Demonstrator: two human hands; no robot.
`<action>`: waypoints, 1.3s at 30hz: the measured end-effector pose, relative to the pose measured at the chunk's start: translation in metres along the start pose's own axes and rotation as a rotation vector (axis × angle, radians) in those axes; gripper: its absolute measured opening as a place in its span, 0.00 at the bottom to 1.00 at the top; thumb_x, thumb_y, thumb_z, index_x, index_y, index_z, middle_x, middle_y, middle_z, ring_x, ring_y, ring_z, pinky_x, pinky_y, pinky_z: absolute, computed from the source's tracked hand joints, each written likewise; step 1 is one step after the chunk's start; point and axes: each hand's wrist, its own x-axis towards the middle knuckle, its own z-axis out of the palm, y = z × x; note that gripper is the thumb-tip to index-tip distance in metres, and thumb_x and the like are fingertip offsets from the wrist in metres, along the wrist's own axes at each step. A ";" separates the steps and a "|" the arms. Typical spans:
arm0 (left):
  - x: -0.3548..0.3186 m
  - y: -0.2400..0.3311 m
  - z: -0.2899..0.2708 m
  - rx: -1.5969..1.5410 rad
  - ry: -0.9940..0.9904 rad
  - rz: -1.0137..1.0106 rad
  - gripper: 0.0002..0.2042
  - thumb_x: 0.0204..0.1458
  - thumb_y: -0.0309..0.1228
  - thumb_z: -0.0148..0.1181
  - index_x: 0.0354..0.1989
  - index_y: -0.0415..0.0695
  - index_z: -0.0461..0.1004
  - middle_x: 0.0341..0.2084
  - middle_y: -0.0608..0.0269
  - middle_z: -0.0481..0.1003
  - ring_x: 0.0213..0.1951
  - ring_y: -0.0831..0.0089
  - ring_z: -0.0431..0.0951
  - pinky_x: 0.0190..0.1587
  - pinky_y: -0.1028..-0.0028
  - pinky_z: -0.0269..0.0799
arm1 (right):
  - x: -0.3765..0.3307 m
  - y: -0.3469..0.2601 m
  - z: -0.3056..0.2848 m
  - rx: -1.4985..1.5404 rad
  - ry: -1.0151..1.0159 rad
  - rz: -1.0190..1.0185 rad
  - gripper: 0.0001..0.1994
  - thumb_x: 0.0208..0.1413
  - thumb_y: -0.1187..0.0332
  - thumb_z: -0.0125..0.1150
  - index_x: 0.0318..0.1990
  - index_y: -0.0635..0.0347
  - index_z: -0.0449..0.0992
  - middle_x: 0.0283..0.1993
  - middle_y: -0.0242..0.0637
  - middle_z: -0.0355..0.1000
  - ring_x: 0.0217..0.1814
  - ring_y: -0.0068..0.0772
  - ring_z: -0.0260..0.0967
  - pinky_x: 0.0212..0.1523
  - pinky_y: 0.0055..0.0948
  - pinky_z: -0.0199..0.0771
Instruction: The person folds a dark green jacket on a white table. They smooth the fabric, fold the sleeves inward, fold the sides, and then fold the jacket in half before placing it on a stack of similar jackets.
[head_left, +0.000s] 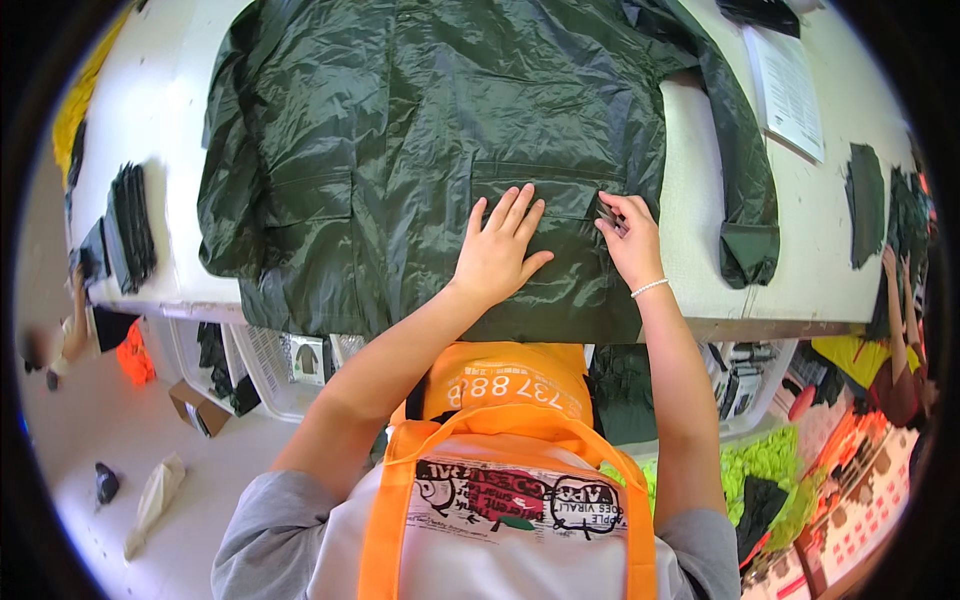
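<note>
A dark green, shiny rain jacket (420, 130) lies spread over the white table, front up, its hem hanging at the near edge. My left hand (498, 250) rests flat on it with fingers spread, just at the right pocket flap (540, 190). At the outer end of that flap, my right hand (632, 235) is closed in a pinch. Something small and dark shows between its thumb and fingers, too small to name. A beaded bracelet circles my right wrist. The jacket's sleeve (740, 170) on the right bends down toward the near edge, its end folded.
Folded dark green pieces (130, 230) are stacked at the left, another (865, 205) at the far right. Printed sheets (787, 95) lie at the upper right. Below the table are white plastic crates (262, 375) and a cardboard box (198, 408). Other people work at both sides.
</note>
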 end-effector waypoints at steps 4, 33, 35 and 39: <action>-0.005 0.005 0.006 0.001 0.034 -0.015 0.32 0.50 0.50 0.55 0.61 0.44 0.61 0.65 0.56 0.52 0.67 0.59 0.50 0.65 0.52 0.42 | 0.012 -0.024 0.004 -0.014 0.058 -0.129 0.17 0.51 0.68 0.61 0.48 0.62 0.69 0.39 0.42 0.68 0.36 0.38 0.71 0.38 0.30 0.72; -0.024 -0.023 0.011 -0.317 0.228 -0.012 0.20 0.46 0.30 0.59 0.50 0.43 0.71 0.54 0.57 0.68 0.60 0.61 0.63 0.62 0.58 0.54 | 0.059 -0.064 0.092 -0.364 -0.157 -0.501 0.09 0.51 0.68 0.60 0.40 0.56 0.73 0.38 0.35 0.67 0.34 0.41 0.71 0.33 0.36 0.72; -0.024 -0.024 0.013 -0.313 0.234 -0.011 0.20 0.46 0.30 0.59 0.50 0.43 0.71 0.54 0.57 0.68 0.60 0.61 0.63 0.63 0.58 0.54 | 0.060 -0.064 0.093 -0.353 -0.140 -0.535 0.09 0.51 0.67 0.60 0.40 0.56 0.73 0.38 0.35 0.67 0.34 0.41 0.71 0.33 0.36 0.72; -0.024 -0.025 0.014 -0.301 0.229 -0.013 0.20 0.46 0.31 0.59 0.50 0.44 0.71 0.54 0.58 0.67 0.60 0.61 0.62 0.63 0.59 0.54 | 0.062 -0.066 0.092 -0.331 -0.152 -0.493 0.08 0.51 0.68 0.59 0.38 0.55 0.73 0.37 0.35 0.67 0.35 0.41 0.71 0.33 0.35 0.72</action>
